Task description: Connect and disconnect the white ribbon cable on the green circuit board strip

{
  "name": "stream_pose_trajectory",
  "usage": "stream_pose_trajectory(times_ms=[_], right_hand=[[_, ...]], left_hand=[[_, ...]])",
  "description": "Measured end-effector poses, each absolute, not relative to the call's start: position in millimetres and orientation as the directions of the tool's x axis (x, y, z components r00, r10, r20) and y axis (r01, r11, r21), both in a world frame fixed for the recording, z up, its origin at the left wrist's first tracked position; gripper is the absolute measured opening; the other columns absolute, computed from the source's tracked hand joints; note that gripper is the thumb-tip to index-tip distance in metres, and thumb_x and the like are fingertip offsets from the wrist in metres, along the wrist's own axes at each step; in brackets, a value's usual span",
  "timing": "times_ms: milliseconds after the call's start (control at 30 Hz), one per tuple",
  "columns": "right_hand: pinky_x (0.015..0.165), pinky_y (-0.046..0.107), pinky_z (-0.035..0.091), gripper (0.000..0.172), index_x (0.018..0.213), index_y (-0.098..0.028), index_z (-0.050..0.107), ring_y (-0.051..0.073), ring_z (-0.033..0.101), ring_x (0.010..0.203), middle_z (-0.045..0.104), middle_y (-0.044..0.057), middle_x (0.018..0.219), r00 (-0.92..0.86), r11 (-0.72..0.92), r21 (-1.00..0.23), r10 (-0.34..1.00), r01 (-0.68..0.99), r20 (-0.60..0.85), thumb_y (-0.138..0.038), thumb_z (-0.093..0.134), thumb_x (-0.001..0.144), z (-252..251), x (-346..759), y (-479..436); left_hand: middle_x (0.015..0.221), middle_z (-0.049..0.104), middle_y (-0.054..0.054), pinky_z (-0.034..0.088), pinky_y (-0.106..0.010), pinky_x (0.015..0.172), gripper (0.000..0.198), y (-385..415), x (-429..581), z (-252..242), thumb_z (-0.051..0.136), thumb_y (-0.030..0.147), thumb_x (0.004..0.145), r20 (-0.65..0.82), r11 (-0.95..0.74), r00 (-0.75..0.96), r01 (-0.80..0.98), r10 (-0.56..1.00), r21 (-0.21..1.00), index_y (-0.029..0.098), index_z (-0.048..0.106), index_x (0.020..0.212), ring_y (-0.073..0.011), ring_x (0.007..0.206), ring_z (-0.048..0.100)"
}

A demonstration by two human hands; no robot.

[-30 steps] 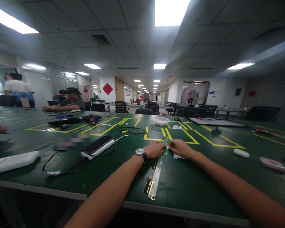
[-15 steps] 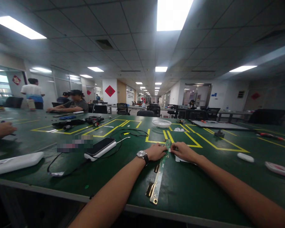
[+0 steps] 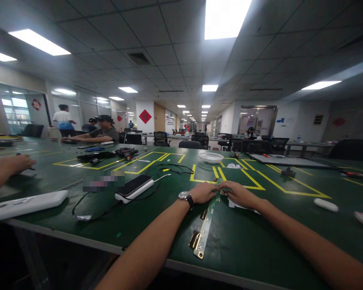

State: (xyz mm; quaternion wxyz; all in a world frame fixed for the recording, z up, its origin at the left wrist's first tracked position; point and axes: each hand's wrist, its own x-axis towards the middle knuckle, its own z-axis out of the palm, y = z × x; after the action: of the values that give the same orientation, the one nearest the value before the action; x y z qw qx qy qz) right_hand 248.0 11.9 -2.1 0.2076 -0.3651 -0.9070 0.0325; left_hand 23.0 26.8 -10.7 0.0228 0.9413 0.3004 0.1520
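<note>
A long, narrow circuit board [image 3: 209, 220] lies on the green table, its near end pointing towards me and copper-coloured flexible tabs [image 3: 195, 239] sticking out on its left side. My left hand [image 3: 204, 192], with a watch [image 3: 186, 197] on the wrist, grips the far part of the board from the left. From the right, my right hand [image 3: 238, 193] bends over that same part, fingers curled and pressed together. The fingertips of both hands meet there, so what lies beneath the right ones is hidden. Under my right wrist rests a white sheet [image 3: 241, 206].
A clear plastic basket [image 3: 211, 157] stands beyond my hands. Left are a phone [image 3: 138, 184] on a white block, a black cable [image 3: 101, 213] and a white case [image 3: 30, 204]. Another person's hand [image 3: 13, 166] is at far left. A white oval object [image 3: 326, 204] lies right.
My right hand has moved left over the circuit board, so its fingers now meet my left hand. The whole view has shifted slightly. The other person's hand at far left shows more.
</note>
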Motion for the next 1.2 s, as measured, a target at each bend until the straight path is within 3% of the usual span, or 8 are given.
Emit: stream_pose_trajectory(times_ms=[133,233,433,600,767,967,1200], right_hand=[[0.094,0.031,0.046,0.045,0.118,-0.023,0.064,0.018,0.063,0.101,0.069,0.005,0.11,-0.656,0.715,-0.214,0.697,0.665,0.289,-0.008,0.043,0.082,-3.2,245.8,11.7],[0.093,0.03,0.045,0.042,0.112,-0.022,0.067,0.019,0.063,0.102,0.07,0.005,0.108,-0.613,0.66,-0.147,0.744,0.737,0.266,-0.008,0.043,0.081,0.2,245.7,11.7],[0.087,0.04,0.045,0.031,0.106,-0.018,0.066,0.028,0.06,0.105,0.066,0.013,0.112,-0.329,0.312,0.109,0.91,0.944,0.251,-0.018,0.042,0.087,3.2,253.8,15.8],[0.084,0.051,0.045,0.032,0.109,-0.017,0.064,0.033,0.058,0.105,0.063,0.016,0.113,-0.13,0.092,0.162,0.962,0.982,0.24,-0.028,0.042,0.089,0.1,262.0,17.4],[0.085,0.055,0.044,0.038,0.106,-0.015,0.066,0.035,0.056,0.108,0.063,0.019,0.113,-0.102,0.069,0.146,0.967,0.987,0.234,-0.03,0.033,0.093,3.0,260.9,14.4],[0.09,0.044,0.044,0.041,0.117,-0.014,0.062,0.03,0.057,0.109,0.06,0.018,0.12,-0.249,0.247,0.033,0.943,0.968,0.223,-0.029,0.033,0.093,-5.7,261.2,18.7],[0.086,0.045,0.046,0.042,0.118,-0.012,0.059,0.032,0.055,0.109,0.057,0.021,0.122,-0.204,0.2,0.043,0.957,0.979,0.205,-0.031,0.032,0.093,-10.8,252.9,12.1]], left_hand=[[0.121,0.064,-0.006,0.044,-0.029,0.1,0.029,27.2,22.3,-5.5,0.04,0.02,0.097,0.382,-0.791,0.698,0.579,0.606,0.197,0.018,0.065,0.111,-0.0192,0.112,0.058],[0.119,0.065,-0.006,0.045,-0.031,0.098,0.03,24.7,21.5,-3.4,0.04,0.022,0.097,0.402,-0.76,0.661,0.631,0.633,0.158,0.019,0.065,0.114,-0.0202,0.108,0.059],[0.117,0.066,-0.006,0.048,-0.035,0.092,0.03,18.9,20.9,-4.0,0.043,0.027,0.097,0.375,-0.725,0.669,0.689,0.642,0.014,0.023,0.066,0.115,-0.023,0.105,0.059],[0.119,0.064,-0.007,0.049,-0.039,0.089,0.032,19.9,21.2,-7.2,0.041,0.027,0.096,0.346,-0.706,0.675,0.706,0.652,-0.047,0.023,0.064,0.118,-0.0252,0.107,0.057],[0.116,0.064,-0.007,0.049,-0.042,0.088,0.031,23.6,21.8,-11.5,0.041,0.03,0.097,0.343,-0.711,0.687,0.7,0.641,-0.073,0.023,0.063,0.117,-0.0269,0.106,0.057],[0.117,0.063,-0.008,0.047,-0.041,0.091,0.03,21.0,22.8,-10.8,0.042,0.032,0.097,0.336,-0.716,0.691,0.695,0.64,-0.065,0.023,0.062,0.117,-0.0265,0.109,0.055],[0.116,0.065,-0.007,0.048,-0.04,0.09,0.028,21.5,24.1,-12.9,0.044,0.031,0.097,0.324,-0.73,0.709,0.679,0.626,-0.077,0.023,0.063,0.116,-0.0266,0.108,0.057]])
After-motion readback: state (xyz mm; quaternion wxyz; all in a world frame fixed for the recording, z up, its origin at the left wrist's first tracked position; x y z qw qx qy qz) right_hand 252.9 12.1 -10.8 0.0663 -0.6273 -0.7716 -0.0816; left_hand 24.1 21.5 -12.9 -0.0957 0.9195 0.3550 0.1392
